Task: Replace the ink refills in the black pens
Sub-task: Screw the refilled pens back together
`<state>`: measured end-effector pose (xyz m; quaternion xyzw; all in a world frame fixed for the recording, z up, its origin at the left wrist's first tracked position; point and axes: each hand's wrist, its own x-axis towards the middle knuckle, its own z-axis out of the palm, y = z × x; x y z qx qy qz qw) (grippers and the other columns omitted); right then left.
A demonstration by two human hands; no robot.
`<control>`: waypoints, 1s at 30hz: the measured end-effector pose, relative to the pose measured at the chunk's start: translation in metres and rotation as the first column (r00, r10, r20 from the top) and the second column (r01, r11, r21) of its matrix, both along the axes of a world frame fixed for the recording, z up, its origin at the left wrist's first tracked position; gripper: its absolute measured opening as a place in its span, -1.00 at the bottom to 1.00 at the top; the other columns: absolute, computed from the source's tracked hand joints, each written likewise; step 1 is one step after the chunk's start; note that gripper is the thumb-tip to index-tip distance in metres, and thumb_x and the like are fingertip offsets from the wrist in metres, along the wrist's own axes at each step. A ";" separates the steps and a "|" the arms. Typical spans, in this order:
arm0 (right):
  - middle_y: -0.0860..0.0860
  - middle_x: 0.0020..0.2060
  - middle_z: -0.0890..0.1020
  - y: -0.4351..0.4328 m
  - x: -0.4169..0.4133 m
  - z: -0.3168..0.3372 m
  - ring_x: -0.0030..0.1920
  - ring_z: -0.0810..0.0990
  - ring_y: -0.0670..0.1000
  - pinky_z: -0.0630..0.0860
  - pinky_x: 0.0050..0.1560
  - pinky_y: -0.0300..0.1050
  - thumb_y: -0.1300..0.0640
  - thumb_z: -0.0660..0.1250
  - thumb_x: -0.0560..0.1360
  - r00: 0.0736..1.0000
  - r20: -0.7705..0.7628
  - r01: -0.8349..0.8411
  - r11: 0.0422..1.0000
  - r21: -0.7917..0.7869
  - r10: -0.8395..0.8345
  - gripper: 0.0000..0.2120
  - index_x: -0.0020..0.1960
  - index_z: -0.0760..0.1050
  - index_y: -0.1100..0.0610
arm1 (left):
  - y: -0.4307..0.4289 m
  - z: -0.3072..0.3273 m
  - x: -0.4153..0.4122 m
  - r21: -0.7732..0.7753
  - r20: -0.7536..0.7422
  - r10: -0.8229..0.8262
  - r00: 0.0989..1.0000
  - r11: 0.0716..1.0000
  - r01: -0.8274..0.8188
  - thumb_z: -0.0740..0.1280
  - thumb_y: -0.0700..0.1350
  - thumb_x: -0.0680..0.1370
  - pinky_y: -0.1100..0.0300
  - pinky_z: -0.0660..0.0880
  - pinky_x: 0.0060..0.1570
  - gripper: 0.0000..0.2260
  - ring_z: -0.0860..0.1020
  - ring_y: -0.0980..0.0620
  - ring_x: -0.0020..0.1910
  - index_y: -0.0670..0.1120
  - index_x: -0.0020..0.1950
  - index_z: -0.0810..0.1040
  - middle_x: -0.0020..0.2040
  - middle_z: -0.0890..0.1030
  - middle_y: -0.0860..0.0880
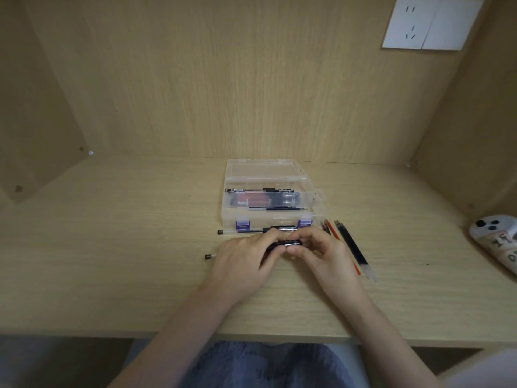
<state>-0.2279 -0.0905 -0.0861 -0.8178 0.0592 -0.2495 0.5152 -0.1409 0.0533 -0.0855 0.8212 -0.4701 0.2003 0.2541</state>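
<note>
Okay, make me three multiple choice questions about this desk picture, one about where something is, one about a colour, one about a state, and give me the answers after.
1. Where do the loose refills lie?
A. right of the person's hands
B. inside the case
C. left of the hands

2. What colour are the latches on the clear plastic case?
A. green
B. purple
C. yellow

3. What is the state of the black pen nearest the person?
A. lying untouched on the desk
B. shut away in the case
C. held by both hands

Answers:
1 A, they rest on the desk beside the right hand.
2 B, both front latches look purple.
3 C, the left hand and right hand both grip it.
</note>
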 end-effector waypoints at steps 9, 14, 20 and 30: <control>-0.18 -0.18 0.64 0.002 -0.002 0.002 -0.20 0.55 -0.22 0.42 -0.11 -0.42 0.26 0.46 0.38 1.000 0.007 -0.020 0.999 -0.028 0.020 -0.78 -0.15 0.56 -0.06 | 0.003 0.001 0.000 -0.059 -0.027 -0.018 0.999 0.998 0.016 0.10 0.14 0.54 0.31 0.36 -0.43 -0.72 0.57 0.20 -0.36 0.12 -0.03 0.59 -0.26 0.65 0.17; -0.20 -0.18 0.63 0.003 -0.005 0.004 -0.16 0.56 -0.21 0.42 -0.09 -0.42 0.24 0.45 0.40 1.000 0.018 -0.007 0.998 -0.060 0.008 -0.79 -0.15 0.55 -0.06 | 0.006 0.002 0.003 -0.078 -0.047 0.013 0.999 0.997 -0.017 0.11 0.24 0.51 0.36 0.29 -0.49 -0.68 0.50 0.23 -0.48 0.17 -0.10 0.62 -0.42 0.60 0.16; -0.20 -0.24 0.62 0.002 -0.006 0.007 -0.16 0.54 -0.28 0.39 -0.10 -0.48 0.19 0.43 0.43 0.997 -0.014 0.070 0.996 -0.050 -0.071 -0.84 -0.09 0.55 -0.04 | 0.011 0.004 0.005 -0.033 -0.015 0.028 0.999 0.999 -0.029 0.09 0.32 0.49 0.40 0.21 -0.48 -0.59 0.47 0.21 -0.48 0.10 -0.06 0.59 -0.38 0.60 0.14; -0.15 -0.08 0.60 -0.005 0.006 -0.011 0.04 0.37 -0.12 0.36 0.10 -0.20 -0.06 0.42 0.40 0.982 -0.071 0.107 0.818 -0.565 -0.177 -0.73 0.05 0.63 0.02 | 0.008 0.000 0.004 0.011 -0.175 0.059 0.983 0.998 -0.058 0.27 0.01 0.53 0.26 0.33 -0.37 -0.78 0.39 0.23 -0.44 0.04 0.10 0.29 -0.16 0.61 0.11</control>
